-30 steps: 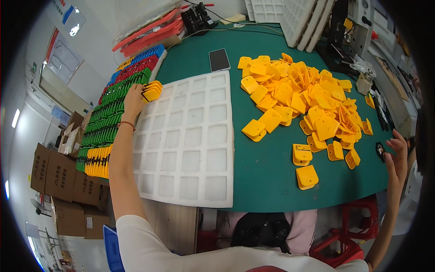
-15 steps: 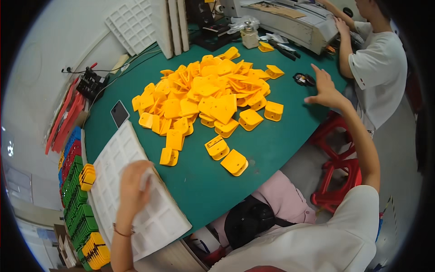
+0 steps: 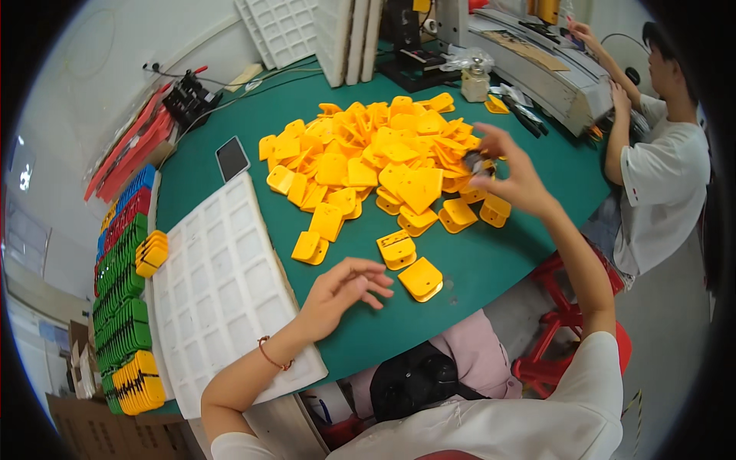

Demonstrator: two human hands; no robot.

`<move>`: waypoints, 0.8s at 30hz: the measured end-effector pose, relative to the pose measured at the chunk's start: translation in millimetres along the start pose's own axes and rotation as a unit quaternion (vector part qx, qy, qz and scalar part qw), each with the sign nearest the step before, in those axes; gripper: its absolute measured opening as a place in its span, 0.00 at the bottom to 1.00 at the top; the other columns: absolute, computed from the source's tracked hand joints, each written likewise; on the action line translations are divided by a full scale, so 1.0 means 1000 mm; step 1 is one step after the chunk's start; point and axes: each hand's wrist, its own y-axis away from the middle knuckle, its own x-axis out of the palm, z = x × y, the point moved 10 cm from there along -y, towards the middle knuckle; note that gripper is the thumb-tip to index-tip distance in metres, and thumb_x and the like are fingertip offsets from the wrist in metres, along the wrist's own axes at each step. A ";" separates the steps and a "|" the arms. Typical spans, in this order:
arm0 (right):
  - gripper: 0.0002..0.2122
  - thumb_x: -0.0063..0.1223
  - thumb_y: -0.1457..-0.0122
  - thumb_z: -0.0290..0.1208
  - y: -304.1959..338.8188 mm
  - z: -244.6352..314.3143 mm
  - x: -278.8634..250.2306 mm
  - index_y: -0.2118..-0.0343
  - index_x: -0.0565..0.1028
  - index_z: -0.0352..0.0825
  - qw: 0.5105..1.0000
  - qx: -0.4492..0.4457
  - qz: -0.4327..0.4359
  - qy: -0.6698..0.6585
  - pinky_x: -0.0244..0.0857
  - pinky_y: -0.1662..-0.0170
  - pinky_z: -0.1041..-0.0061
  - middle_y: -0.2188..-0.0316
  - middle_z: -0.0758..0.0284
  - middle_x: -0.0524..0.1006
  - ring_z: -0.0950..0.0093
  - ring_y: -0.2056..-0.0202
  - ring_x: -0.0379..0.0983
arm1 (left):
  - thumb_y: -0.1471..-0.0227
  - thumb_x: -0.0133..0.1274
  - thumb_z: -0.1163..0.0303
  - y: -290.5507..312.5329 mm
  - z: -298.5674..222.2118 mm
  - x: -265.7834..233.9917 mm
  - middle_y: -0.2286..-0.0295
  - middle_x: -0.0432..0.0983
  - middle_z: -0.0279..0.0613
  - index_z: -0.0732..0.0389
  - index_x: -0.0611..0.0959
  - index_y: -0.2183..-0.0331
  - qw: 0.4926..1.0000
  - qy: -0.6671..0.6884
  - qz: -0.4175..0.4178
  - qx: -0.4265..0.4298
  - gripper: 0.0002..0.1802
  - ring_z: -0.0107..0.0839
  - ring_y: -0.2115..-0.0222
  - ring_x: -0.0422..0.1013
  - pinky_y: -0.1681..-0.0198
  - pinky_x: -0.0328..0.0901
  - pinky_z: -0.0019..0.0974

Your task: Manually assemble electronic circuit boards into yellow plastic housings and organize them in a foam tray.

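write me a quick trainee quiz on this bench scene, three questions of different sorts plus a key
1. Multiple choice: what lies just past the far end of the white foam tray with square pockets?
a) a red plastic stool
b) a rectangular dark-screened phone
c) a brown cardboard box

2. True or false: the left hand is apart from the large heap of folded yellow plastic pieces.

3. Fill in the blank: the ____ hand holds a small, blurred dark object between thumb and fingers.

Key: 1. b; 2. True; 3. right (the right hand).
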 end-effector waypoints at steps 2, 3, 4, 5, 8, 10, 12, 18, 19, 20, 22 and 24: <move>0.37 0.66 0.59 0.33 -0.005 0.062 0.056 0.45 0.59 0.36 0.992 -0.073 0.100 0.000 0.61 0.53 0.73 0.60 0.65 0.67 0.71 0.59 0.65 | 0.40 0.33 0.59 0.000 0.006 -0.007 0.58 0.68 0.53 0.66 0.63 0.51 0.992 0.128 0.002 -0.009 0.22 0.41 0.59 0.70 0.59 0.67 0.36; 0.37 0.65 0.59 0.35 -0.001 0.091 0.077 0.45 0.58 0.35 0.982 -0.127 0.138 -0.019 0.60 0.53 0.72 0.59 0.63 0.67 0.69 0.57 0.65 | 0.40 0.28 0.51 -0.002 0.008 -0.008 0.57 0.67 0.54 0.64 0.61 0.50 0.990 0.140 -0.004 -0.025 0.28 0.43 0.59 0.70 0.59 0.67 0.39; 0.37 0.65 0.58 0.35 0.003 0.108 0.099 0.45 0.57 0.35 0.975 -0.137 0.177 -0.014 0.60 0.54 0.71 0.58 0.62 0.67 0.66 0.57 0.64 | 0.41 0.27 0.49 -0.003 0.009 -0.010 0.57 0.67 0.54 0.64 0.60 0.50 0.981 0.191 -0.013 -0.023 0.29 0.43 0.59 0.70 0.59 0.67 0.39; 0.37 0.64 0.58 0.35 0.007 0.123 0.117 0.45 0.57 0.35 0.964 -0.186 0.191 -0.013 0.60 0.55 0.69 0.58 0.62 0.68 0.64 0.58 0.64 | 0.41 0.25 0.47 -0.004 0.010 -0.011 0.57 0.67 0.54 0.64 0.59 0.50 0.970 0.240 -0.020 -0.021 0.31 0.44 0.59 0.69 0.59 0.67 0.39; 0.39 0.65 0.61 0.34 0.013 0.141 0.150 0.44 0.56 0.35 0.948 -0.206 0.242 -0.017 0.59 0.56 0.66 0.59 0.61 0.68 0.61 0.61 0.64 | 0.41 0.25 0.47 -0.009 0.008 -0.018 0.55 0.66 0.47 0.61 0.60 0.48 0.960 0.269 -0.069 -0.023 0.31 0.35 0.60 0.69 0.58 0.66 0.39; 0.39 0.65 0.60 0.36 0.015 0.147 0.158 0.45 0.56 0.34 0.943 -0.262 0.208 -0.005 0.59 0.57 0.65 0.58 0.59 0.68 0.60 0.61 0.64 | 0.41 0.26 0.49 -0.005 0.015 -0.031 0.56 0.66 0.46 0.62 0.61 0.49 0.963 0.241 -0.117 -0.027 0.29 0.34 0.60 0.69 0.59 0.67 0.38; 0.38 0.64 0.58 0.36 0.012 0.141 0.159 0.45 0.56 0.32 0.947 -0.254 0.198 -0.006 0.60 0.55 0.65 0.56 0.57 0.66 0.59 0.58 0.63 | 0.39 0.27 0.52 -0.001 0.017 -0.039 0.57 0.67 0.47 0.64 0.62 0.50 0.957 0.238 -0.164 -0.024 0.27 0.34 0.60 0.69 0.60 0.67 0.37; 0.33 0.62 0.56 0.32 0.012 0.118 0.162 0.47 0.58 0.33 0.947 -0.214 0.235 -0.035 0.58 0.50 0.67 0.51 0.56 0.63 0.59 0.51 0.62 | 0.39 0.28 0.55 0.001 0.011 -0.050 0.62 0.70 0.50 0.67 0.65 0.55 0.955 0.217 -0.202 0.011 0.25 0.37 0.64 0.72 0.59 0.67 0.36; 0.32 0.62 0.56 0.30 0.013 0.121 0.162 0.47 0.59 0.33 0.942 -0.238 0.232 -0.039 0.59 0.49 0.68 0.51 0.57 0.63 0.59 0.51 0.62 | 0.39 0.28 0.55 0.002 0.011 -0.052 0.62 0.70 0.50 0.67 0.65 0.55 0.954 0.219 -0.205 0.009 0.25 0.37 0.64 0.72 0.59 0.67 0.36; 0.31 0.61 0.56 0.28 0.016 0.124 0.162 0.48 0.60 0.33 0.937 -0.262 0.228 -0.043 0.59 0.49 0.68 0.51 0.57 0.63 0.59 0.50 0.62 | 0.39 0.28 0.56 0.004 0.010 -0.053 0.61 0.70 0.51 0.67 0.64 0.54 0.956 0.211 -0.203 0.011 0.24 0.39 0.63 0.72 0.59 0.68 0.37; 0.31 0.61 0.56 0.26 0.018 0.118 0.165 0.48 0.60 0.33 0.941 -0.257 0.219 -0.033 0.59 0.50 0.68 0.51 0.57 0.63 0.60 0.51 0.62 | 0.39 0.29 0.58 0.006 0.008 -0.055 0.59 0.69 0.51 0.67 0.65 0.52 0.956 0.200 -0.215 0.009 0.24 0.39 0.62 0.71 0.59 0.68 0.37; 0.30 0.61 0.57 0.25 0.017 0.115 0.167 0.49 0.61 0.33 0.945 -0.251 0.209 -0.023 0.60 0.50 0.69 0.51 0.58 0.63 0.60 0.51 0.62 | 0.39 0.29 0.58 0.007 0.009 -0.058 0.59 0.68 0.51 0.67 0.65 0.52 0.951 0.202 -0.232 0.012 0.23 0.38 0.61 0.71 0.58 0.68 0.37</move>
